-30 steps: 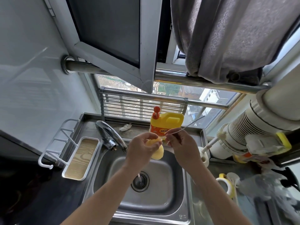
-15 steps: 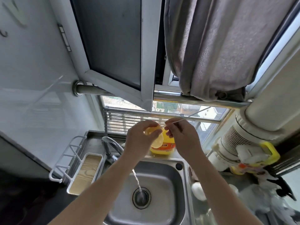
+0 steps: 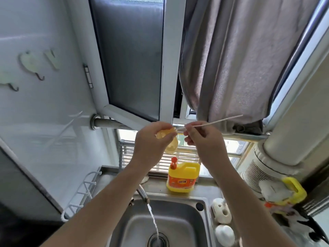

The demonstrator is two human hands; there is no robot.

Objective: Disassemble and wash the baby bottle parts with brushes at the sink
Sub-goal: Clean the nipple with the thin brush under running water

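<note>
both hands are raised well above the sink, in front of the window frame. the left hand has its fingers and thumb curled round a soft, translucent yellow bottle part, which bulges out below the fingers; i cannot tell exactly which piece of the bottle it is. the right hand pinches a thin white brush between thumb and fingertips, the other fingers tucked in. the brush's long stem slants up and to the right across the grey curtain, while its near end meets the top of the yellow part just beside the left thumb; the tip itself is too small to make out. below, a thin stream of water falls from the tap into the drain. on the far edge of the steel table, behind the basin, a yellow detergent jug with a red cap stands upright. along the table's right edge, just beside the basin, lie two white rounded items, one nearer than the other. a second yellow jug sits further right, partly wrapped in something white. a white wire rack hangs at the table's left edge, and wall hooks show on the pale wall above it.
</note>
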